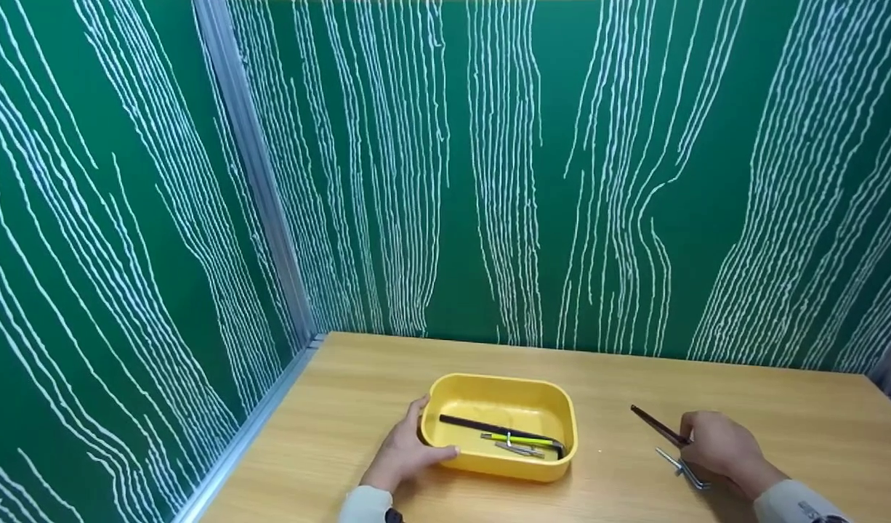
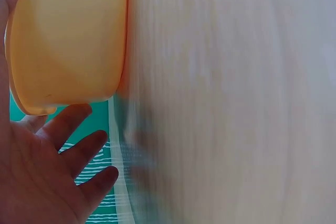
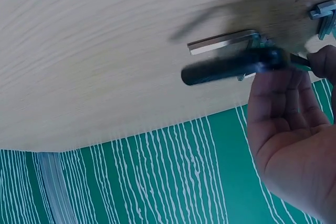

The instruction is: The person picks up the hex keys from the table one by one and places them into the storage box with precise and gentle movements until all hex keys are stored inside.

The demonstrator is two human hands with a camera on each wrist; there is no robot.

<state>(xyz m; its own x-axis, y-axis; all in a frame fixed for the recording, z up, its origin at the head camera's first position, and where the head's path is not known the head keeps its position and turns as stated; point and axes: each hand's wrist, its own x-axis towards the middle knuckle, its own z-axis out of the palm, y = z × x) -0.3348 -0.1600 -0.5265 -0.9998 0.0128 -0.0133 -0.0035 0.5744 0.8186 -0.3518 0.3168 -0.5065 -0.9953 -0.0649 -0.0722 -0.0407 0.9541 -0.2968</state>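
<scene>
My left hand (image 1: 405, 449) holds the near left corner of a yellow plastic tray (image 1: 500, 468). In the left wrist view the thumb lies along one side of the tray (image 2: 68, 35), a finger is at its end, and the other fingers (image 2: 100, 182) spread apart from it. Inside lie a long black hex key (image 1: 482, 423), a lime-yellow one (image 1: 533, 439) and small silver ones (image 1: 518, 450). My right hand (image 1: 725, 444) pinches a dark hex key (image 3: 226, 67), blurred in the right wrist view, just above the table. Beneath it lies a silver hex key (image 3: 220, 41).
The wooden table (image 1: 329, 407) meets green walls (image 1: 482, 218) with white wavy lines at its back and left edges. A grey metal post (image 1: 253, 145) stands in the corner. More short metal pieces (image 3: 325, 17) lie beside my right thumb.
</scene>
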